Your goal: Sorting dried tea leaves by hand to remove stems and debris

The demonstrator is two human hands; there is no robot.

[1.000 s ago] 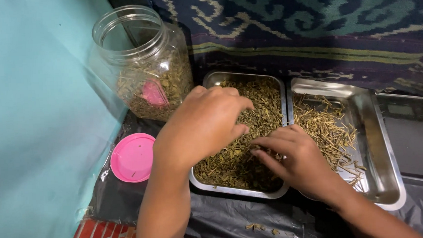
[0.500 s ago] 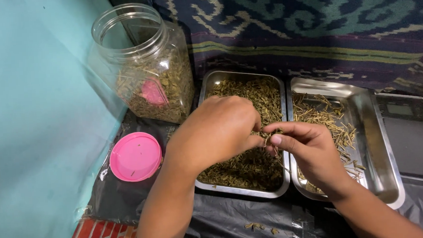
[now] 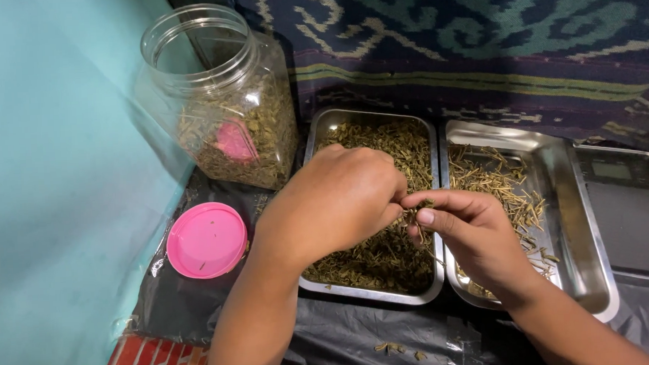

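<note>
A thin dried herb sprig (image 3: 418,222) is pinched between the fingertips of the left hand (image 3: 336,204) and right hand (image 3: 469,234), above the rectangular steel tray of chopped green-brown herbs (image 3: 377,293). Right of that tray sits a steel tray of pale stems (image 3: 576,266); left, a round pink lid (image 3: 207,240) and a clear plastic jar (image 3: 222,99).

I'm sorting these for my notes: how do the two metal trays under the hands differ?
The left tray holds a thick bed of small, dark greenish leafy bits that hides its bottom; the right tray holds a thin scatter of pale, straw-like stems, with much bare metal showing. The left tray sits next to the plastic jar, the right tray next to a flat grey device. Both are shiny rectangular steel trays, side by side.
</note>
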